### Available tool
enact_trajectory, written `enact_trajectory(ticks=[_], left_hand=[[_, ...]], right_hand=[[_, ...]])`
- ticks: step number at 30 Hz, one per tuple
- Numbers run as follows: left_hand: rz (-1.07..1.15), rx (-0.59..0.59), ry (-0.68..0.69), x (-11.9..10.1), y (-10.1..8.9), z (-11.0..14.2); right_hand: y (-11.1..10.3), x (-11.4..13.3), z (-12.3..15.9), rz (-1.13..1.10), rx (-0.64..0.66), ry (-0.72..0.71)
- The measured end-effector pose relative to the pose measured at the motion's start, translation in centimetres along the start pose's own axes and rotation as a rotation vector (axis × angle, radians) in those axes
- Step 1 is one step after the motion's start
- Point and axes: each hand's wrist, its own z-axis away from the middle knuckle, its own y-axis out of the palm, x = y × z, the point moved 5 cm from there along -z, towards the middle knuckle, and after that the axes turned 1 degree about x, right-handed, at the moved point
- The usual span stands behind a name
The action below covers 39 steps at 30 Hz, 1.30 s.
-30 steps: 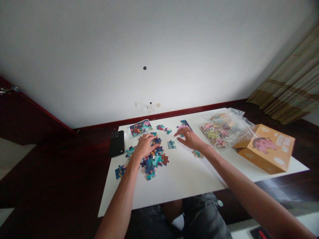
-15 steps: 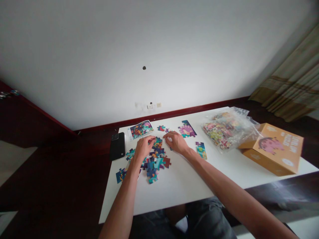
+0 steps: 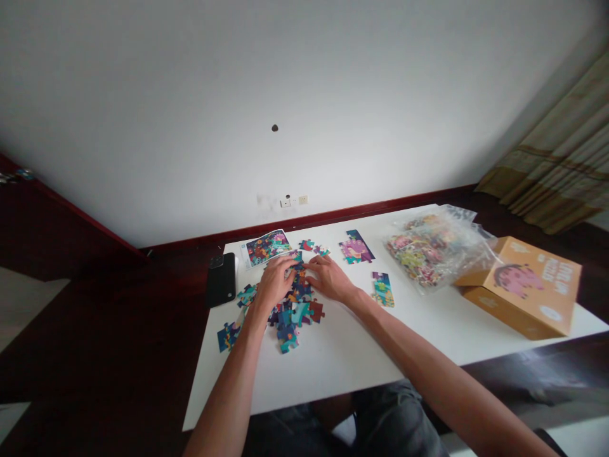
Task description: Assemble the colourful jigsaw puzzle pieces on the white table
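My left hand point(image 3: 276, 280) is bent over the upper part of the loose puzzle pieces point(image 3: 288, 317), thumb and fingertips closed on a puzzle piece. From the other side, my right hand point(image 3: 329, 278) reaches in with its fingertips pinched at the edge of a piece in the same stack. Dark blue and orange pieces point(image 3: 301, 289) show between the hands. The exact piece under each set of fingertips is mostly covered. Just beyond the hands lie small joined pieces point(image 3: 307, 245), and a printed puzzle picture point(image 3: 268, 247) lies behind my left hand.
A joined purple section point(image 3: 356, 247) and a smaller joined strip point(image 3: 382, 289) lie on the white table point(image 3: 342, 355) to the right. Past them are clear bags of pieces point(image 3: 423, 251) and an orange puzzle box point(image 3: 528, 282). A black phone point(image 3: 221, 282) rests at the left edge.
My right hand has moved left and closer to my left hand, its fingertips now at the piled pieces. My left hand has stayed nearly in place. The view has shifted slightly.
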Motion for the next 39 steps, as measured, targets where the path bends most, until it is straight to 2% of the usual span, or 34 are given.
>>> enact_trajectory(ticks=[9,19,27,29,31,35,37,39], left_hand=[[-0.131,0.047,-0.063,0.8,-0.2,0.1],[-0.183,0.056,-0.102,0.2,-0.3,0.2],[-0.099,0.036,-0.092,0.6,-0.2,0.4],[-0.056,-0.007,-0.093,0.7,-0.5,0.3],[-0.044,-0.053,-0.091,0.7,-1.0,0.2],[-0.067,-0.150,-0.098,0.7,-2.2,0.0],[-0.063,-0.200,-0.109,0.9,-2.7,0.0],[-0.061,-0.233,-0.114,1.1,-3.1,0.1]], right_hand=[[-0.3,-0.9,0.1,0.069,-0.024,0.130],[-1.0,-0.5,0.0,0.013,-0.067,0.108],[-1.1,-1.3,0.2,0.103,-0.060,0.214],[-1.2,-1.2,0.3,0.087,-0.065,0.193],[-1.4,-0.6,0.2,0.004,-0.060,0.098],[-1.0,1.5,0.2,-0.169,0.130,-0.194],[-0.8,1.8,0.2,-0.204,0.198,-0.212],[-0.8,1.6,0.2,-0.234,0.192,-0.162]])
